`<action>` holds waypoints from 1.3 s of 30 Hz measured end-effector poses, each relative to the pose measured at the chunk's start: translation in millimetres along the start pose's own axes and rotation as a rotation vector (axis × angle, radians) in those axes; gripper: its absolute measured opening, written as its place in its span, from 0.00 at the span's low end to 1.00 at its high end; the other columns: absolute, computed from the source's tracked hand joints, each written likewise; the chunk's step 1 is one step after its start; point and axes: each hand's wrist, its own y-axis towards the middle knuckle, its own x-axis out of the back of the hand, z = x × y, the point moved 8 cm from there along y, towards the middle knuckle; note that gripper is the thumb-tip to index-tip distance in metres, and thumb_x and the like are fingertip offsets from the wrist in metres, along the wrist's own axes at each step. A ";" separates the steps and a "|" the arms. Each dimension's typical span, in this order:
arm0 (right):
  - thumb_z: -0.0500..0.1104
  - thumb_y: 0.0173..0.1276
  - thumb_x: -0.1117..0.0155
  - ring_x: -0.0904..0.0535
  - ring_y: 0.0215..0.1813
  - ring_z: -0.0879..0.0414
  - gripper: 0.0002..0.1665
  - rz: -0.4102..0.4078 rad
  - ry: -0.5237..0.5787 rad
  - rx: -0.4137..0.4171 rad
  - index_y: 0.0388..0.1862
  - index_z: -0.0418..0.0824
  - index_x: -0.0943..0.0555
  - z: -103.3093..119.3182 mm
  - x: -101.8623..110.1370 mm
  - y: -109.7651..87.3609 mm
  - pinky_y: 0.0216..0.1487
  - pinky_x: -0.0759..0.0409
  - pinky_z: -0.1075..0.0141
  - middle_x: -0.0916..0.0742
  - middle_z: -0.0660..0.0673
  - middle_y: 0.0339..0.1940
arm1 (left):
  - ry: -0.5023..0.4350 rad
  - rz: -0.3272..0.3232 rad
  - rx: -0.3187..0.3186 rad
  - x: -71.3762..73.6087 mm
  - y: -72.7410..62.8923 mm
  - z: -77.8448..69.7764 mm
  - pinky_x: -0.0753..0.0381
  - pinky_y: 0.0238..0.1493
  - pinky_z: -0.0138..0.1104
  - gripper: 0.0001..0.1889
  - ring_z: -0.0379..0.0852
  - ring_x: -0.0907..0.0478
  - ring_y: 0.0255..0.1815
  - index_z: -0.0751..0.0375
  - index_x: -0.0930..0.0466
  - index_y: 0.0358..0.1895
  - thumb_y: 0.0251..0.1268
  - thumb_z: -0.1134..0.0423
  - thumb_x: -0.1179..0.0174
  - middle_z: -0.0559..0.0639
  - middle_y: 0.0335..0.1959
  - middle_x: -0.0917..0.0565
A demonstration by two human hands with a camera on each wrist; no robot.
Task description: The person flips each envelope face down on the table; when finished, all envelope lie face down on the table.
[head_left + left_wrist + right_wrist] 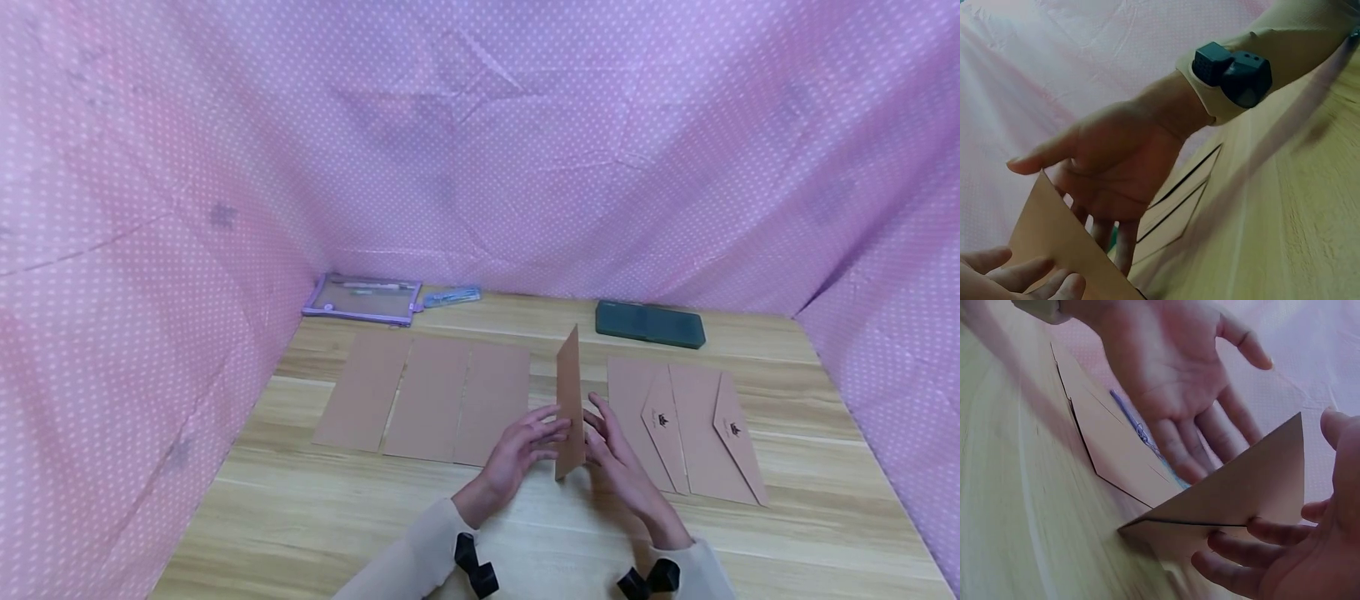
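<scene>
From the head view, can see a brown envelope standing upright between the left hand and the right hand, right of the middle of the wooden table. Find left fingers nearly straight and slightly apart, touching its left side; find right fingers apart too, by its right side. On the left, count three plain envelopes lying flat in a row; on the right, two flapped envelopes with crown prints. At the far left, note a purple pouch beside a blue item; at the far right, a dark green case.

From the left wrist view, see left fingertips against the envelope's left side, with right fingers partly hidden behind it and right thumb raised away from them.

From the right wrist view, see right fingers loosely bent and parted, touching the right side near a dark line, clamped on nothing. Cannot tell whether the lower edge touches the table.
</scene>
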 end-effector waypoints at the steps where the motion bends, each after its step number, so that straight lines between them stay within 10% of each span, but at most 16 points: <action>1: 0.40 0.84 0.66 0.37 0.73 0.23 0.34 -0.010 -0.012 -0.011 0.82 0.38 0.61 -0.6 1.2 -0.7 0.60 0.21 0.65 0.41 0.20 0.77 | 0.009 -0.002 0.007 0.5 0.3 2.2 0.25 0.64 0.42 0.31 0.63 0.31 0.71 0.70 0.42 0.75 0.74 0.57 0.61 0.71 0.72 0.31; 17: 0.40 0.76 0.45 0.55 0.84 0.42 0.41 -0.154 -0.109 -0.032 0.81 0.35 0.51 -13.6 22.7 -17.9 0.63 0.51 0.94 0.43 0.29 0.81 | 0.077 -0.038 0.113 6.6 0.5 26.8 0.25 0.64 0.43 0.29 0.65 0.32 0.71 0.72 0.37 0.72 0.74 0.58 0.56 0.71 0.70 0.29; 22: 0.39 0.74 0.41 0.33 0.70 0.71 0.38 -0.162 -0.139 -0.038 0.77 0.31 0.43 -20.1 29.9 -27.1 0.61 0.33 0.86 0.36 0.27 0.77 | 0.075 -0.039 0.122 8.2 -0.2 29.3 0.24 0.65 0.42 0.29 0.66 0.33 0.72 0.73 0.37 0.72 0.75 0.59 0.57 0.72 0.71 0.30; 27: 0.35 0.73 0.41 0.19 0.50 0.70 0.36 -0.144 -0.064 -0.063 0.75 0.27 0.42 -23.8 34.8 -32.7 0.41 0.12 0.66 0.38 0.22 0.76 | 0.081 -0.027 0.118 9.7 -2.2 29.9 0.26 0.68 0.46 0.29 0.67 0.34 0.73 0.74 0.38 0.73 0.75 0.58 0.57 0.73 0.72 0.31; 33: 0.39 0.73 0.40 0.16 0.44 0.70 0.31 -0.213 -0.060 -0.175 0.72 0.29 0.33 -30.4 44.5 -37.8 0.42 0.13 0.70 0.28 0.21 0.70 | 0.110 -0.028 0.101 12.5 -7.6 30.0 0.27 0.70 0.51 0.29 0.67 0.31 0.71 0.77 0.37 0.71 0.75 0.58 0.55 0.75 0.70 0.31; 39: 0.33 0.71 0.40 0.15 0.35 0.65 0.28 -0.283 -0.021 -0.232 0.69 0.28 0.29 -36.7 48.0 -40.3 0.37 0.14 0.71 0.24 0.23 0.65 | 0.214 -0.118 0.102 20.4 -16.4 34.0 0.17 0.55 0.35 0.23 0.57 0.21 0.59 0.76 0.28 0.63 0.69 0.66 0.46 0.72 0.62 0.23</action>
